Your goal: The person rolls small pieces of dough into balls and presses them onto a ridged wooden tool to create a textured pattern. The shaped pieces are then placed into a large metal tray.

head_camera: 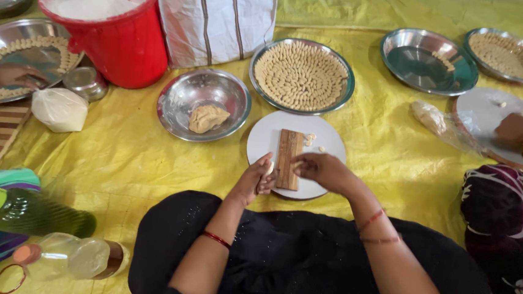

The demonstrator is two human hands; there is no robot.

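Note:
A round white board (323,142) lies on the yellow sheet in front of me, with a ridged wooden block (289,158) on it. My left hand (255,180) is at the block's left edge, closed on a small lump of pale dough (269,166). My right hand (321,168) rests its fingertips on the block's right side. A few small shaped dough pieces (310,138) lie on the board beyond the block. Behind the board stands a steel plate (301,76) filled with several rows of shaped pieces. A steel bowl (203,103) to the left holds a lump of dough (207,117).
A red bucket (122,39) of flour and a white bag (215,18) stand at the back. Another person's hand (12,75) works at a plate on the left; a second person's hand (520,131) rests on a white board at right. Two bottles (36,211) lie at left.

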